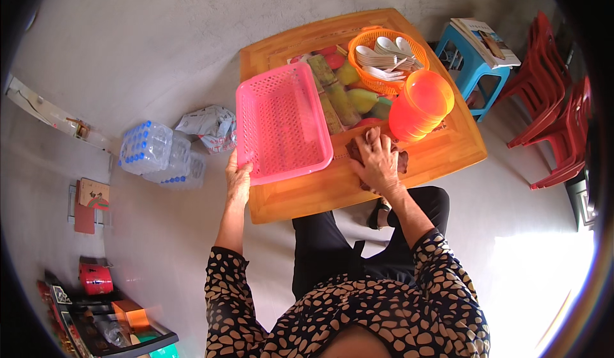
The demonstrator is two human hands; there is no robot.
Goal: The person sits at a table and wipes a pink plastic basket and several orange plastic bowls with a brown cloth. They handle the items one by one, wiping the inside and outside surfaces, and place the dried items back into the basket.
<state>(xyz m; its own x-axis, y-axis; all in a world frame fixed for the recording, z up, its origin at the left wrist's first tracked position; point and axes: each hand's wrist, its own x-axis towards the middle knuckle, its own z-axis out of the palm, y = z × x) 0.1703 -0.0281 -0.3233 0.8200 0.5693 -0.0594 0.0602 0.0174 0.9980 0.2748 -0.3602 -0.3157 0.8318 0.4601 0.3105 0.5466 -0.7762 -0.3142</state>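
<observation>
My left hand [238,178] grips the near left corner of a pink perforated plastic basket [283,123], which has nothing in it. Under my right hand [377,159] lies a crumpled brown cloth [402,162], pressed against the wooden table [297,199] near its front edge. Just beyond that hand leans a stack of orange plastic cups or bowls [419,108]. Behind the stack, a round orange basket [355,60] holds several white spoons [376,59]. A fruit picture [343,101] covers the middle of the tabletop, partly hidden by the pink basket.
Right of the table stands a blue plastic stool [455,46] bearing magazines [479,36] and a phone-like object. Stacked red plastic chairs [542,94] are farther right. Packs of clear bottles [146,149] and a plastic bag [211,123] sit on the floor at left, by the wall.
</observation>
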